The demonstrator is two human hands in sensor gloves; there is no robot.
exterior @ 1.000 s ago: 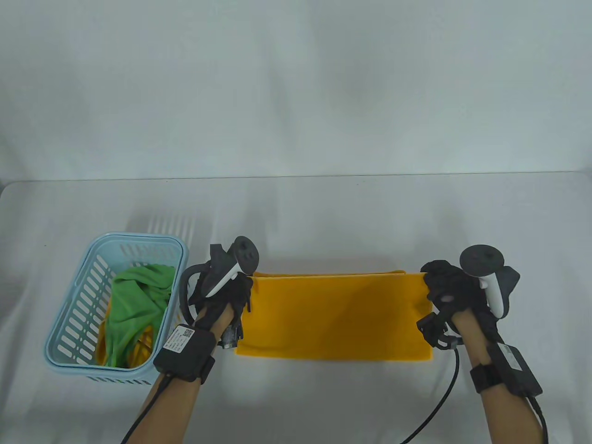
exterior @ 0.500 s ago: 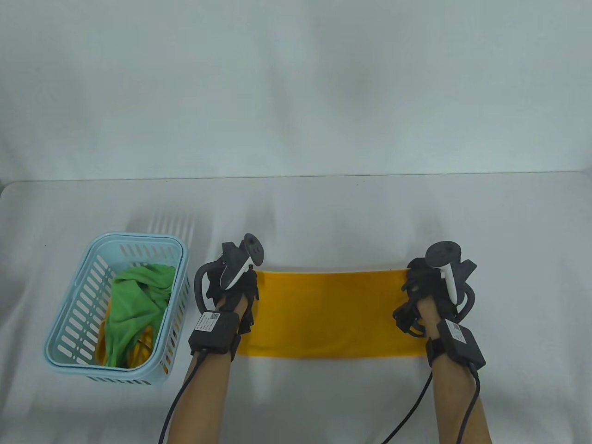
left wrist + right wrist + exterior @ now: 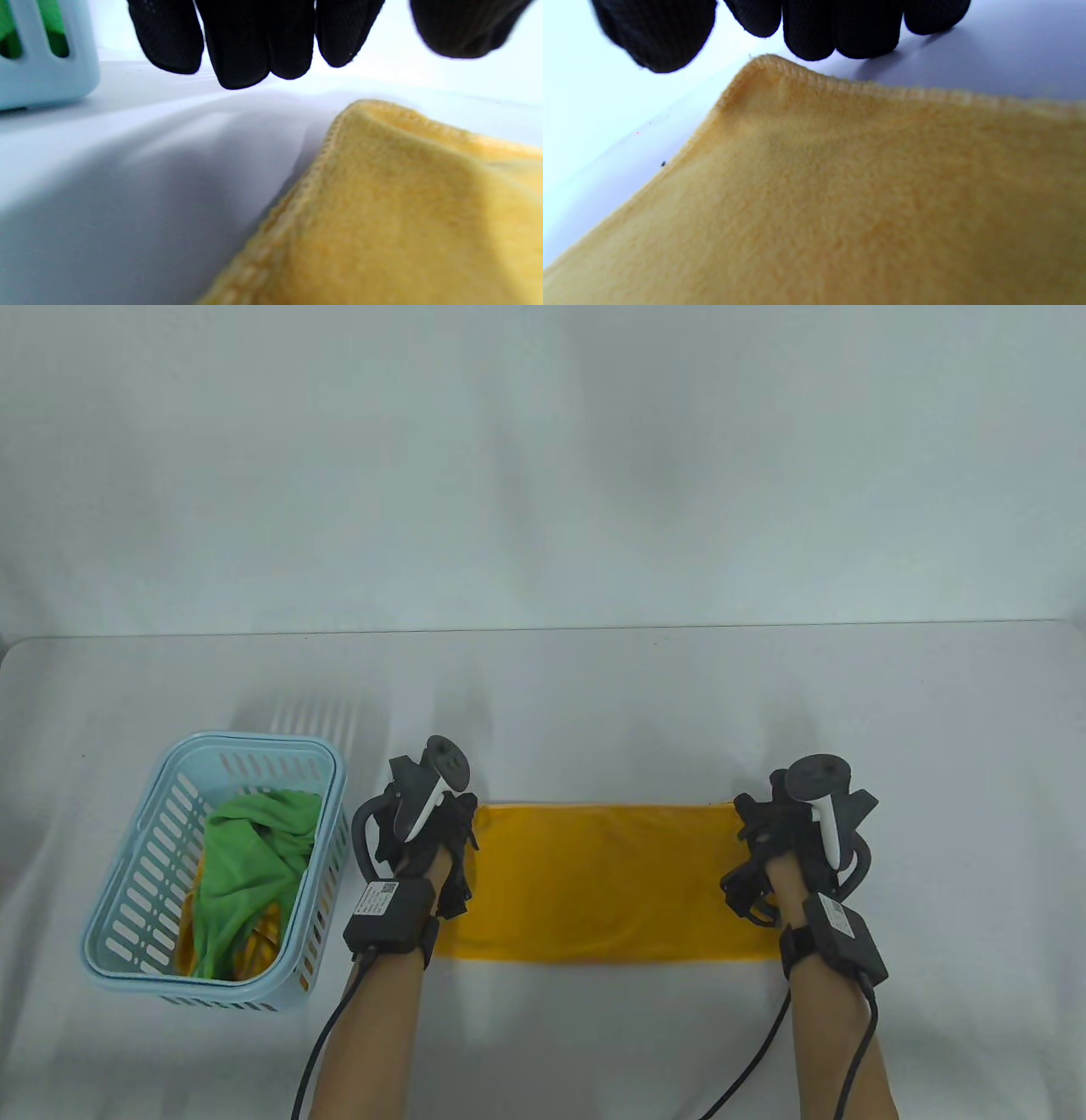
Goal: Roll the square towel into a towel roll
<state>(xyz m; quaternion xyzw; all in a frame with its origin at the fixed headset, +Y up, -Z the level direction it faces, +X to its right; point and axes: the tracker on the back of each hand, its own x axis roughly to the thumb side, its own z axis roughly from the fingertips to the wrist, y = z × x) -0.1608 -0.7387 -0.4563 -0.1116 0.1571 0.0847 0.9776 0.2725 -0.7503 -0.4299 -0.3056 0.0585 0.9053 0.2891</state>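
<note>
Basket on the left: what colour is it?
Pale blue basket, slotted sides; clearest in the table view.

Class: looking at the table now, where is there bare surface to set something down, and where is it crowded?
Free: the table beyond the yellow towel, and right of the right hand. Crowded: the blue basket beside the left hand.

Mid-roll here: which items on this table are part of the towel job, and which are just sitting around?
Part of the job:
- folded yellow-orange fleece towel, flat on the table
- left hand, at the towel's far left corner
- right hand, at its far right corner

Just lying about:
- light blue slotted plastic basket, left of the towel
- crumpled green cloth inside it
- white table
</note>
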